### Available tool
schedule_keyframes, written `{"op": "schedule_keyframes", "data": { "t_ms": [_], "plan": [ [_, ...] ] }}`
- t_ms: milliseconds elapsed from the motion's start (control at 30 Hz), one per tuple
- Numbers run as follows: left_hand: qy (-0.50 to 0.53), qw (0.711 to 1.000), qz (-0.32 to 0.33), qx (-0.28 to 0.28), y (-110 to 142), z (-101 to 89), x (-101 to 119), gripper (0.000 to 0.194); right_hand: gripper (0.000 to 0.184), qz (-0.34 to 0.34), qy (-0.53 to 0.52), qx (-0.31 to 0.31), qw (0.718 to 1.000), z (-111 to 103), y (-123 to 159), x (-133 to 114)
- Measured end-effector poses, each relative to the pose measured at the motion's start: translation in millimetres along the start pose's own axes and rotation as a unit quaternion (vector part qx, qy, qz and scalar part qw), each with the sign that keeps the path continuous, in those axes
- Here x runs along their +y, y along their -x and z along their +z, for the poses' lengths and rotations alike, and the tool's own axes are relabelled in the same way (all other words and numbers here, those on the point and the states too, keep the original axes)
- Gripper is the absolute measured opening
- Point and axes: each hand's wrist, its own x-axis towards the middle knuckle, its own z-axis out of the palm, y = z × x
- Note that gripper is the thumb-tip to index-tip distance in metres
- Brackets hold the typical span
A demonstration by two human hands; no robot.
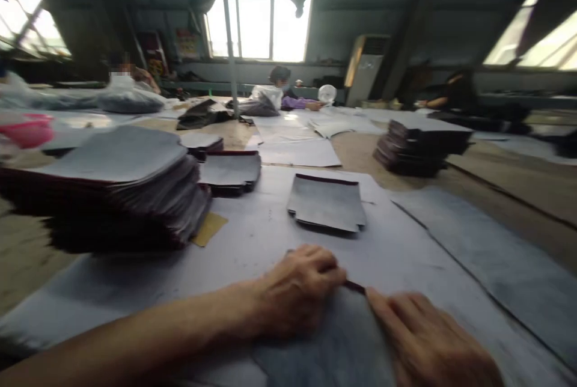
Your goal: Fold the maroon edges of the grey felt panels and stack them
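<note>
A flat grey piece of sheet material with a dark folded edge lies in front of me, its near end cut off by the frame. My left hand is curled over its far edge, fingers bent tightly. At the far right corner, my right hand grips the edge, partly blurred and with some fingers hidden. A short strip of dark edge shows between the two hands. Just beyond them lies a small stack of cut grey pieces with dark red edges and notched corners.
A tall stack of grey-topped pieces stands at left, with a yellow scrap beside it. Smaller stacks sit behind it. Another dark stack is at right. White sheeting covers the table. Several people work farther back.
</note>
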Motion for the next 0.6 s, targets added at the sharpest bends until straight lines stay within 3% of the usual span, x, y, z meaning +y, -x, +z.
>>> {"op": "schedule_keyframes", "data": {
  "t_ms": [67,233,433,600],
  "plan": [
    [0.042,0.998,-0.006,0.051,9,0.0,-13,0.031,0.041,0.014,0.015,-0.020,1.000,-8,-5,-3],
    [0.050,0.995,0.019,0.082,20,-5.4,-28,0.031,0.050,0.021,0.003,-0.066,0.998,-10,-13,-11],
    [-0.012,0.996,0.050,0.066,17,-5.0,-32,0.030,0.049,-0.008,0.011,-0.099,0.995,-13,-16,-8],
    [0.013,0.996,0.047,0.070,18,-4.3,-34,0.031,0.034,-0.051,0.115,-0.095,0.988,-16,-33,-17]
  ]
}}
